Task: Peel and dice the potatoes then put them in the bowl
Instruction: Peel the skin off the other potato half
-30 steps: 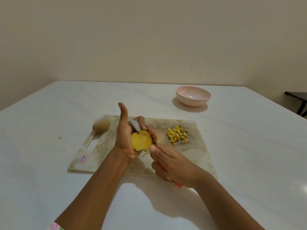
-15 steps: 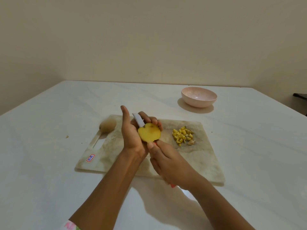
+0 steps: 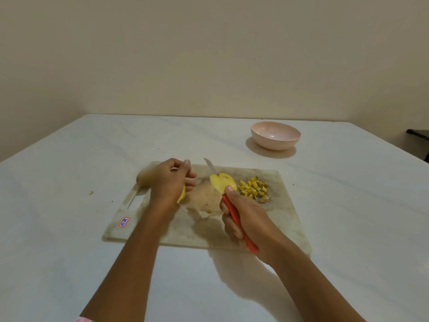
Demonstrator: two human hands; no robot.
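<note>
Red knife (image 3: 229,206): our right hand (image 3: 253,219) grips it, thumb on a potato slice (image 3: 222,182).
Left hand (image 3: 168,182): we curl it round another potato piece (image 3: 182,195).
Cubes (image 3: 253,188): on the board (image 3: 162,219).

**A:** What kind of room is this?

**B:** A plain one. A cream wall (image 3: 209,54) fills the upper half, matte and evenly coloured. It meets side walls at soft corners on the left and right.

**A:** What furniture is there?

**B:** A large white table (image 3: 69,217) fills the lower half. Its top is faintly veined like marble and runs back to the wall. At the far right edge, a dark stand (image 3: 417,141) is only partly in view, and I cannot tell what it is.

**A:** And the light?

**B:** Dim and warm. Soft shadows lie on the table, with a pale sheen at the near right.
</note>
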